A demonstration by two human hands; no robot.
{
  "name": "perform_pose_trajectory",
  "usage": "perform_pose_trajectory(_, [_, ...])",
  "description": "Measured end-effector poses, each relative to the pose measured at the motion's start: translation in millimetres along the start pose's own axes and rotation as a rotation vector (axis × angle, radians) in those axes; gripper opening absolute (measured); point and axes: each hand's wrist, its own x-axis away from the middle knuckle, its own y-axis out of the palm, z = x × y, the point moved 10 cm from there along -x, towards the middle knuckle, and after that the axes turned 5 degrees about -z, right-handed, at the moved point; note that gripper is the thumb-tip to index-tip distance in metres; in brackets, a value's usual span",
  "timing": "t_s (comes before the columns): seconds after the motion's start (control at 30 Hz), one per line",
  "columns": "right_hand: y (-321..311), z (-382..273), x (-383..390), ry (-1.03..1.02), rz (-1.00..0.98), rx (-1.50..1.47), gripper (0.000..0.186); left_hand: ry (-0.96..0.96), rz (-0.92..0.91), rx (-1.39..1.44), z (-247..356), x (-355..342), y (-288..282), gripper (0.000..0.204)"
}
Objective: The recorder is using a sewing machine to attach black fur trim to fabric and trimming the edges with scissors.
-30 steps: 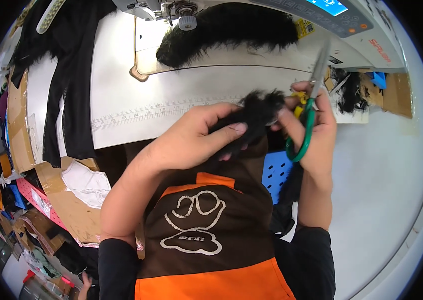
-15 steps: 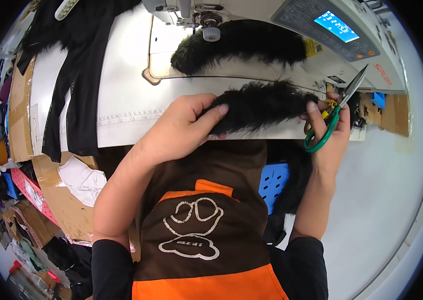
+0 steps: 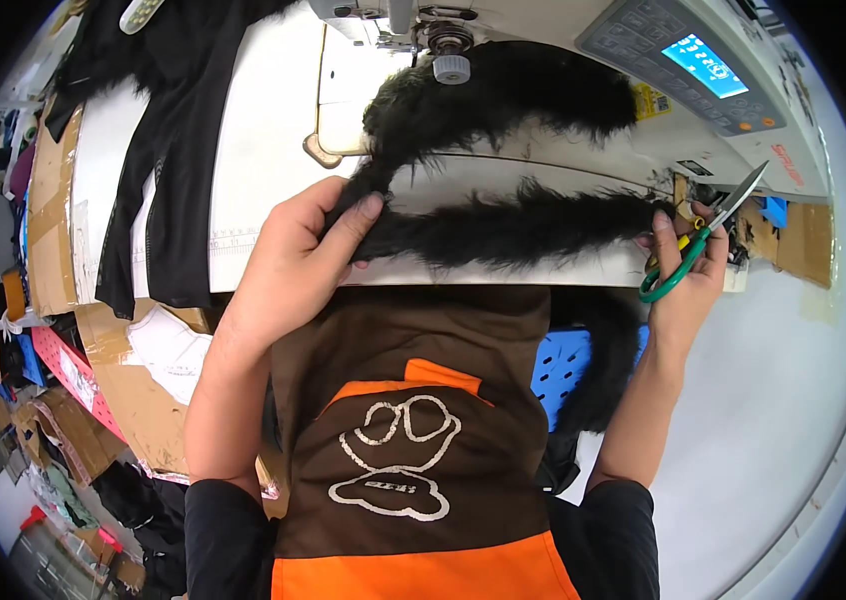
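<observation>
The left fingers [image 3: 351, 228] and right fingers [image 3: 665, 237] have drawn farther apart, both pinching one fur strip [image 3: 513, 228], the right also holding one pair of scissors [image 3: 733, 203]. Black, shaggy and nearly straight, the strip spans between them over the pale tabletop [image 3: 268, 150]; one sewing machine [image 3: 533, 18] stands beyond the fingers.
</observation>
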Motion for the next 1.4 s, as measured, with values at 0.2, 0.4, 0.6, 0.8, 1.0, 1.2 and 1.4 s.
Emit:
perform_pose_trajectory(0.2, [-9.8, 7.9, -2.0, -0.012, 0.009, 0.038, 0.044, -0.003, 0.15, -0.1, -12.8, 23.1, -42.2, 0.019])
perform_pose_trajectory(0.4, [-11.9, 4.6, 0.8, -0.019, 0.02, 0.12, 0.045, 0.049, 0.325, -0.181, -12.7, 46.4, -79.8, 0.019])
perform_pose_trajectory(0.6, [-13.5, 5.2, -3.1, -0.052, 0.033, 0.064, 0.047, 0.112, 0.427, -0.298, -10.8, 52.5, -92.4, 0.019])
perform_pose_trajectory(0.8, [-41.2, -13.6, -3.8, -0.028, 0.123, 0.017, 0.049, 0.225, 0.46, -0.352, 2.5, 54.9, -86.8, 0.018])
perform_pose_trajectory(1.0, [8.2, -49.8, 20.3, -0.106, -0.298, -0.157, 0.062, 0.371, 0.239, -0.612, 50.5, 54.1, -12.2, 0.035])
perform_pose_trajectory(1.2, [79.8, -66.5, 55.9, -0.083, -0.503, -0.506, 0.065, 0.602, 0.125, -0.734, 79.8, 41.4, 58.3, 0.042])
perform_pose_trajectory(1.4, [54.8, -71.0, 49.5, -0.222, -0.446, -0.172, 0.059, 0.696, -0.021, -0.835, 90.4, 32.2, 99.9, 0.047])
